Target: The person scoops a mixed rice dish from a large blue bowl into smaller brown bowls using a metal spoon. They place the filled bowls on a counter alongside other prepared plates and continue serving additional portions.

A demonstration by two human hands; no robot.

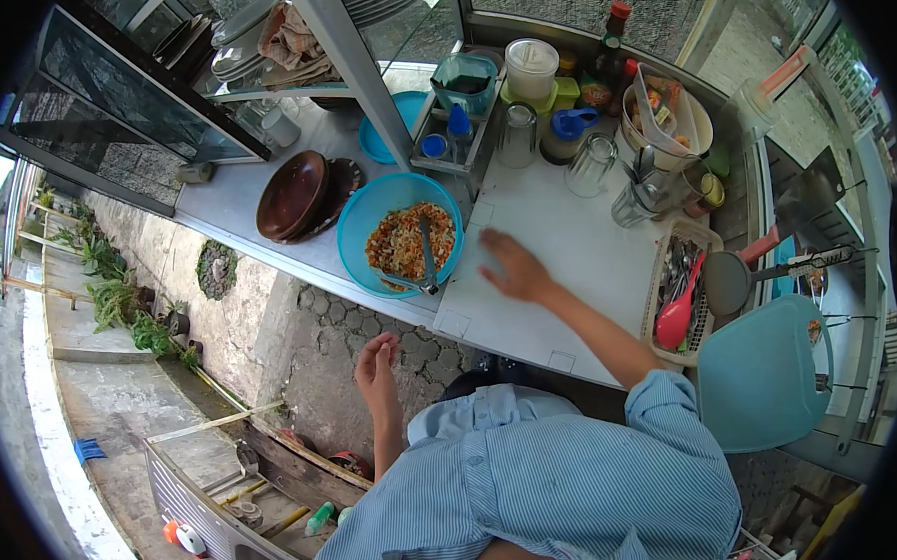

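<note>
My right hand (517,266) hovers over or rests on the white tabletop (562,312), fingers spread and holding nothing. Just left of it stands a light-blue plastic bowl (351,243) containing a chopped orange-and-white food mixture (394,241). A metal utensil that looks like tongs (427,258) lies in the bowl, its joined end by the near rim. My left hand (377,366) is off the counter's front edge, above the paving, its thumb and fingertips drawn together. Nothing shows in it. Brown oval plates or dishes (292,197) sit left of the bowl.
Glasses (592,165), sauce bottles (608,63) and a jar (531,66) line the back. A cutlery basket (678,292) with a red spoon stands at right. Beside it hang a spatula (805,189), a ladle (726,286) and a light-blue cutting board (761,379). A glass door (133,106) stands ajar at left.
</note>
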